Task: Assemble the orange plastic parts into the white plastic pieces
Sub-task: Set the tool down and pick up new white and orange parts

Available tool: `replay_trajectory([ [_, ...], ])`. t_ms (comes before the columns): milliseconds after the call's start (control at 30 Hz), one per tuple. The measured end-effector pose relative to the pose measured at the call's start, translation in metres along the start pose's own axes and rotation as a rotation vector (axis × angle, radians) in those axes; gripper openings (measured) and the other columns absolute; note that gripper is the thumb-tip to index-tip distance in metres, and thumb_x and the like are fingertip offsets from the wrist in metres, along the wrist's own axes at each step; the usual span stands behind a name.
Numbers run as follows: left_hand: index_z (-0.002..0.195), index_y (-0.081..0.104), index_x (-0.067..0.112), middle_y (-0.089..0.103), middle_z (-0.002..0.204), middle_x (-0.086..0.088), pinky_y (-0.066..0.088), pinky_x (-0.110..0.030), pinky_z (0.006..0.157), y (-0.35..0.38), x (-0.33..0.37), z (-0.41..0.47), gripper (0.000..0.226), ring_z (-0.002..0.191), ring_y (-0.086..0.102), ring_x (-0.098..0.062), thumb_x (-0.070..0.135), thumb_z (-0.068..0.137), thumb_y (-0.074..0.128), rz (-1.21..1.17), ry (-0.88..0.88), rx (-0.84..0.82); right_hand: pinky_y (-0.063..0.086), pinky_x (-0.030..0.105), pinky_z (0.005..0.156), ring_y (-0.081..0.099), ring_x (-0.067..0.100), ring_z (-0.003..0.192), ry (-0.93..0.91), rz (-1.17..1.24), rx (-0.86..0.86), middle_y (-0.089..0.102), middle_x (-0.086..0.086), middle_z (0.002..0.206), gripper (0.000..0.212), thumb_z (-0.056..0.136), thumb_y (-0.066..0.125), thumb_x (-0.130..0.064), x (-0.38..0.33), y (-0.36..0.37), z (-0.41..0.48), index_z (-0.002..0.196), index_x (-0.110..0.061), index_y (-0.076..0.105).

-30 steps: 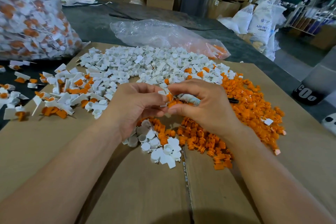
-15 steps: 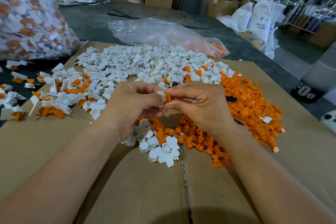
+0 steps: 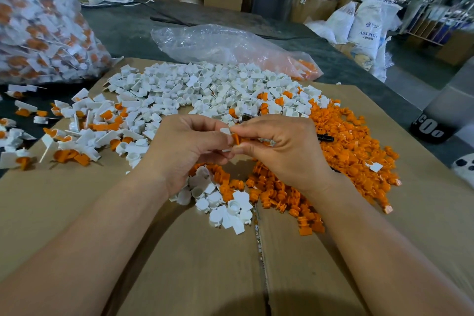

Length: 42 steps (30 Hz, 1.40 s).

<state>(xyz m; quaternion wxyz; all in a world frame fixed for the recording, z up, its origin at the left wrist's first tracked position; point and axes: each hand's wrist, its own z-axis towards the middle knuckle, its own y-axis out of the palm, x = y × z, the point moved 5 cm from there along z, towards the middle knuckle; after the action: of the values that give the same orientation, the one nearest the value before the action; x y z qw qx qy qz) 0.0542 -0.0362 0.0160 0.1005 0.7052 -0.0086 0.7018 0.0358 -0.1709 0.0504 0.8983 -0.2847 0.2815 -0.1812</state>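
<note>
Above the brown cardboard sheet [image 3: 205,264], our left hand [image 3: 189,152] pinches a small white plastic piece [image 3: 225,131], our right hand [image 3: 288,152] an orange plastic part [image 3: 236,139], seemingly upright.

Near half of cardboard [image 3: 184,264] bare, wide open lane. Small white cluster [image 3: 225,209] sits at centre seam. Far half blocked: white pieces [image 3: 205,90] heaped across, orange parts [image 3: 354,146] heaped right, white-and-orange pieces [image 3: 77,136] scattered left. Clear bag [image 3: 225,43] and full bag [image 3: 38,23] behind on dark surface [image 3: 123,31].
</note>
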Motion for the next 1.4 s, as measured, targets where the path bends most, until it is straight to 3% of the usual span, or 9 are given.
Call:
replay_trajectory([
  [200, 0.064, 0.067, 0.003, 0.066, 0.058, -0.013, 0.052, -0.019, 0.047, 0.001, -0.002, 0.001, 0.015, 0.049, 0.063, -0.016, -0.012, 0.069, 0.066, -0.004, -0.01, 0.001, 0.053, 0.03, 0.073, 0.062, 0.014, 0.089, -0.015, -0.027, 0.01, 0.072, 0.009, 0.086, 0.026, 0.07, 0.072, -0.004, -0.001, 0.0, 0.0, 0.095, -0.003, 0.071],
  [367, 0.067, 0.065, 0.002, 0.066, 0.057, -0.011, 0.052, -0.018, 0.047, 0.001, -0.002, 0.002, 0.018, 0.048, 0.063, -0.016, 0.007, 0.05, 0.07, -0.04, -0.007, -0.012, 0.052, 0.03, 0.072, 0.062, 0.013, 0.088, 0.001, -0.025, 0.013, 0.072, 0.008, 0.086, 0.025, 0.07, 0.072, -0.005, -0.002, -0.001, 0.0, 0.096, -0.005, 0.071],
  [633, 0.065, 0.066, 0.004, 0.065, 0.057, -0.011, 0.051, -0.018, 0.046, 0.0, -0.001, 0.002, 0.012, 0.049, 0.063, -0.015, 0.007, 0.053, 0.069, -0.029, 0.023, -0.021, 0.053, 0.028, 0.076, 0.064, 0.01, 0.088, 0.08, -0.029, -0.003, 0.071, 0.001, 0.089, 0.028, 0.071, 0.073, -0.01, 0.0, -0.001, 0.001, 0.099, -0.011, 0.071],
  [833, 0.065, 0.064, 0.004, 0.062, 0.054, -0.006, 0.048, -0.018, 0.046, -0.001, 0.0, 0.003, 0.007, 0.049, 0.061, -0.015, 0.0, 0.062, 0.07, -0.054, 0.047, 0.006, 0.043, 0.013, 0.084, 0.054, -0.004, 0.097, 0.434, -0.101, -0.003, 0.063, -0.011, 0.108, 0.066, 0.061, 0.06, -0.063, 0.026, -0.027, 0.001, 0.114, -0.023, 0.064],
  [900, 0.062, 0.066, 0.007, 0.062, 0.054, -0.006, 0.048, -0.018, 0.046, -0.001, 0.001, 0.003, 0.01, 0.05, 0.062, -0.016, 0.008, 0.054, 0.071, -0.077, 0.059, -0.002, 0.035, 0.02, 0.089, 0.047, 0.001, 0.11, 0.596, -0.33, -0.097, 0.057, -0.007, 0.125, 0.066, 0.065, 0.064, -0.059, 0.048, -0.041, -0.005, 0.123, -0.026, 0.058],
  [967, 0.06, 0.067, 0.009, 0.063, 0.055, -0.006, 0.049, -0.018, 0.047, -0.002, 0.002, 0.003, 0.011, 0.051, 0.063, -0.017, 0.011, 0.05, 0.071, -0.096, 0.072, -0.004, 0.032, 0.031, 0.098, 0.039, 0.014, 0.127, 0.737, -0.518, -0.339, 0.044, -0.002, 0.14, 0.073, 0.071, 0.064, -0.058, 0.068, -0.046, -0.015, 0.133, -0.025, 0.046],
  [1067, 0.057, 0.07, 0.012, 0.064, 0.057, -0.007, 0.049, -0.018, 0.047, -0.004, 0.002, 0.003, 0.009, 0.052, 0.064, -0.017, 0.013, 0.048, 0.072, -0.117, 0.083, -0.01, 0.032, 0.038, 0.103, 0.036, 0.021, 0.13, 0.868, -0.518, -0.544, 0.038, 0.001, 0.144, 0.085, 0.068, 0.062, -0.063, 0.08, -0.045, -0.026, 0.139, -0.024, 0.036],
  [1200, 0.059, 0.069, 0.011, 0.064, 0.057, -0.007, 0.049, -0.018, 0.047, -0.004, 0.003, 0.003, 0.01, 0.051, 0.064, -0.018, 0.012, 0.049, 0.071, -0.117, 0.098, -0.006, 0.028, 0.043, 0.107, 0.033, 0.021, 0.131, 0.876, -0.542, -0.645, 0.036, -0.001, 0.144, 0.092, 0.061, 0.066, -0.065, 0.078, -0.042, -0.029, 0.139, -0.028, 0.034],
  [1400, 0.071, 0.065, 0.002, 0.064, 0.056, -0.006, 0.05, -0.018, 0.049, -0.002, 0.004, 0.001, 0.008, 0.052, 0.063, -0.015, -0.005, 0.068, 0.068, -0.016, 0.135, -0.002, 0.031, 0.038, 0.1, 0.038, 0.021, 0.123, 0.832, -0.664, -0.595, 0.042, 0.002, 0.136, 0.084, 0.063, 0.071, -0.056, 0.079, -0.04, -0.025, 0.136, -0.029, 0.039],
])
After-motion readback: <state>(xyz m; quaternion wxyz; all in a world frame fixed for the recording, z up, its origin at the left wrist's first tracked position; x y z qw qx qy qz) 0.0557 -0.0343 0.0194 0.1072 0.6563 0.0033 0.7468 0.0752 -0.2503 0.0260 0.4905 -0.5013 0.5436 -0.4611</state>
